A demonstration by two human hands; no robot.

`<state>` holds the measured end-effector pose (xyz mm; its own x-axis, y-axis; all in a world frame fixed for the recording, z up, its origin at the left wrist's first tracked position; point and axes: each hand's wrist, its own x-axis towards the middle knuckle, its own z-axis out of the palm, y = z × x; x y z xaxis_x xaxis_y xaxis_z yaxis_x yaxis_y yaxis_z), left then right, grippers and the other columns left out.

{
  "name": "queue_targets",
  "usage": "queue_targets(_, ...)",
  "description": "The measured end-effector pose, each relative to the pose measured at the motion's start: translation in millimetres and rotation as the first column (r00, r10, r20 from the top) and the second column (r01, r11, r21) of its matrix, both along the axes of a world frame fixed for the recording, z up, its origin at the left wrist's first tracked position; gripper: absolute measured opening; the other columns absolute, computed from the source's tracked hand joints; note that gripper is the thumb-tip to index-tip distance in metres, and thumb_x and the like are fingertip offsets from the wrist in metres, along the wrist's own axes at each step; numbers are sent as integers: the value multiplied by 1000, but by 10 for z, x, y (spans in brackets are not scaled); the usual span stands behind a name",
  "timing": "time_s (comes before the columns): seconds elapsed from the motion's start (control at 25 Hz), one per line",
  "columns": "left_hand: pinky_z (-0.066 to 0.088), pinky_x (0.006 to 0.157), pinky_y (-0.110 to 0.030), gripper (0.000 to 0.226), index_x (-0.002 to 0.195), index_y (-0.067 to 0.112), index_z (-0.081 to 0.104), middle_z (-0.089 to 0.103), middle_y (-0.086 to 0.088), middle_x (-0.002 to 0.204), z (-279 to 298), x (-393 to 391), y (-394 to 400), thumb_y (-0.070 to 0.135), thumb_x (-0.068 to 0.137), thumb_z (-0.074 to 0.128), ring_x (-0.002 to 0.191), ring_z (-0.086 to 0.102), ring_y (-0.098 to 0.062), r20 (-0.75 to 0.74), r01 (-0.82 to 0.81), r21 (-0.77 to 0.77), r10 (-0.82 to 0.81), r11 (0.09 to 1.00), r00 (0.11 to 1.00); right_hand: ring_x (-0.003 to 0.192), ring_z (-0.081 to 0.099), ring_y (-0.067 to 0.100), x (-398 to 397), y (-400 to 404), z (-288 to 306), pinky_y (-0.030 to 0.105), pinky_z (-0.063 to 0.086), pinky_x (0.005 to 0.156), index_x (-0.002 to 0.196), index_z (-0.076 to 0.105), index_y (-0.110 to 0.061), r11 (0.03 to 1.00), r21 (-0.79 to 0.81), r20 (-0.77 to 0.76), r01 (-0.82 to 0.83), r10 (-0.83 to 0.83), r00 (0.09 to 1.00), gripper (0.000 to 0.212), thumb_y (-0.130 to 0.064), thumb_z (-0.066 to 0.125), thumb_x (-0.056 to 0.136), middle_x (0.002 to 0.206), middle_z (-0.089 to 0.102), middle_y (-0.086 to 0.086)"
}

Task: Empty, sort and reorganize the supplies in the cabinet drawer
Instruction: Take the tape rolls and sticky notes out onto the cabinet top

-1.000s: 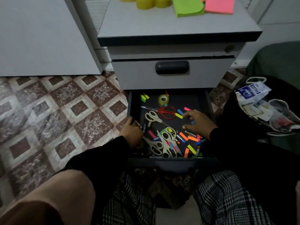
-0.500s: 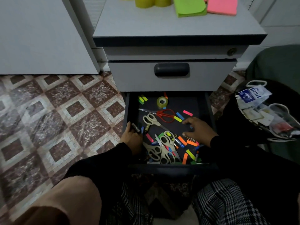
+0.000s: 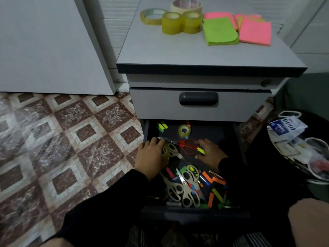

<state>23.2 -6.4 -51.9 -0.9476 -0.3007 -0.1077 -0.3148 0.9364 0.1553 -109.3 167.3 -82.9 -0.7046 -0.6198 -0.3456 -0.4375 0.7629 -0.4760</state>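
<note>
Two hands are inside the open bottom drawer [image 3: 236, 139] of the small cabinet [image 3: 195, 56]. Compared with one second ago, both have moved toward the back half of the drawer, away from the pile of supplies at the front. The left hand [image 3: 151, 154] now lies on the handles of a beige pair of scissors [image 3: 171, 150], with a small yellowish tape roll partly under its fingers; whether the fingers are really closed around something I cannot tell. The right hand [image 3: 210, 152] is flat and relaxed, its fingers touching the handle of the red scissors [image 3: 188, 146] and a yellow paper flag beside it. It holds nothing.

On the cabinet top, tape rolls [image 3: 179, 22] and pads of sticky notes [image 3: 236, 29] already stand in groups, so I judge the emptying is partly done. Much remains in the drawer: another tape roll [image 3: 184, 130] near the back, three more beige scissors [image 3: 187, 189] near the front edge, and many coloured flags [image 3: 214, 190] spread between them.

The shift of both hands toward the scissors suggests these are the next group to be taken out.
</note>
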Motion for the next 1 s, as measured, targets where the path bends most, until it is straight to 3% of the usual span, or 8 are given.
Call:
queue_targets(0.24,29,106,-34,58,139,30,32,40,3,137,-102,-52,-69,43,87,53,124,44,-20,-68,-44,32,46,999,997,127,38,36,-300,-434,-193,39,34,108,144,31,-21,983,182,-87,-28,44,995,62,-24,58,88,138,35,15)
queue_targets(0.48,25,108,-35,60,140,30,30,39,4,138,-168,-54,-177,40,86,55,125,42,-19,-60,-85,59,89,995,994,129,30,38,-347,-616,-339,45,31,109,148,19,-29,944,330,-121,-11,54,991,67,-18,49,89,144,23,16)
queue_targets(0.64,24,108,-34,60,140,30,30,38,4,139,-177,-44,-196,39,87,56,126,41,-18,-67,-99,75,104,992,992,126,35,37,-298,-616,-395,39,34,105,136,39,-15,965,260,-154,31,10,988,49,-17,53,89,140,30,15)
queue_targets(0.8,25,107,-34,61,141,30,30,37,4,140,-164,-39,-177,38,87,56,127,40,-18,-57,-94,92,100,991,993,121,42,33,-153,-482,-427,34,37,100,125,49,-5,974,228,-149,15,20,989,37,-12,53,89,132,41,15)
queue_targets(1.0,32,105,-34,62,142,28,31,37,2,140,-58,-33,-138,37,87,58,127,41,-19,-51,-79,157,88,984,995,116,46,30,-62,-253,-106,32,39,92,122,45,-9,998,35,-118,50,-46,992,46,-12,65,81,126,51,11)
